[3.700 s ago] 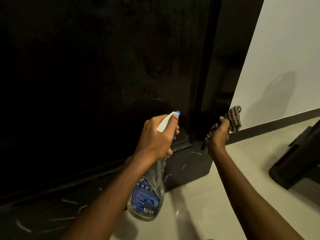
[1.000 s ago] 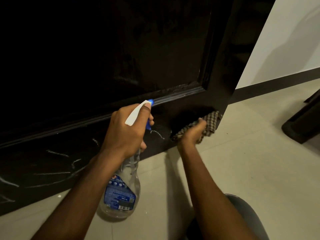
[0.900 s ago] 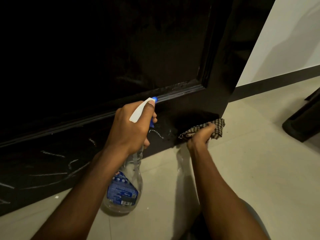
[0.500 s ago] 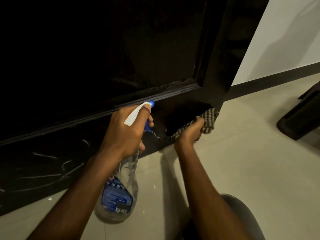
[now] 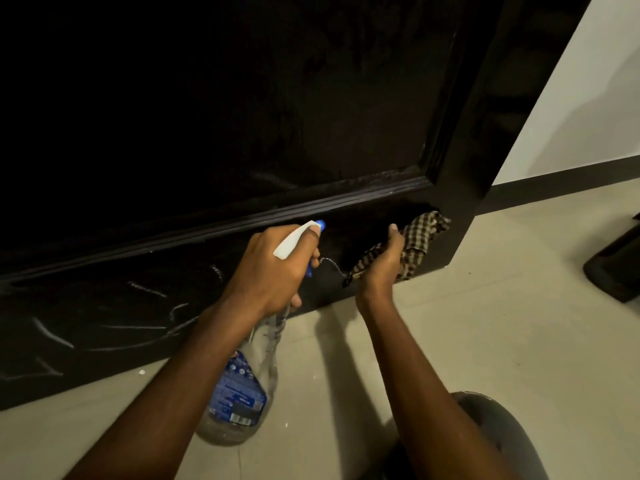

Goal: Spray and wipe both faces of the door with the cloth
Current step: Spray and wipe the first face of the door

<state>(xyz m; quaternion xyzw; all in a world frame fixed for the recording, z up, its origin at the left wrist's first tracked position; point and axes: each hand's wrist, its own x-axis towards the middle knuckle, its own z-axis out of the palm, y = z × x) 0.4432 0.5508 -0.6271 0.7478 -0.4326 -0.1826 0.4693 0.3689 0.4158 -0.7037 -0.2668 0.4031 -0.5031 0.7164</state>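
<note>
The dark door [image 5: 242, 116] fills the upper left, its bottom rail streaked with pale marks. My left hand [image 5: 273, 268] grips the neck of a clear spray bottle [image 5: 242, 393] with a blue label, its white and blue nozzle pointing at the bottom rail. My right hand [image 5: 381, 265] holds a brown checked cloth [image 5: 415, 237] against the rail near the door's lower right corner.
Pale tiled floor [image 5: 485, 341] spreads below and to the right. A white wall [image 5: 588, 98] with a dark skirting stands beyond the door's edge. A dark object [image 5: 616, 268] sits on the floor at the right edge. My knee [image 5: 495, 431] shows at the bottom.
Over the frames my view dropped from the door's mid panel to its bottom rail. My right hand has rubbed the cloth back and forth near the lower right corner; the bottle stays held.
</note>
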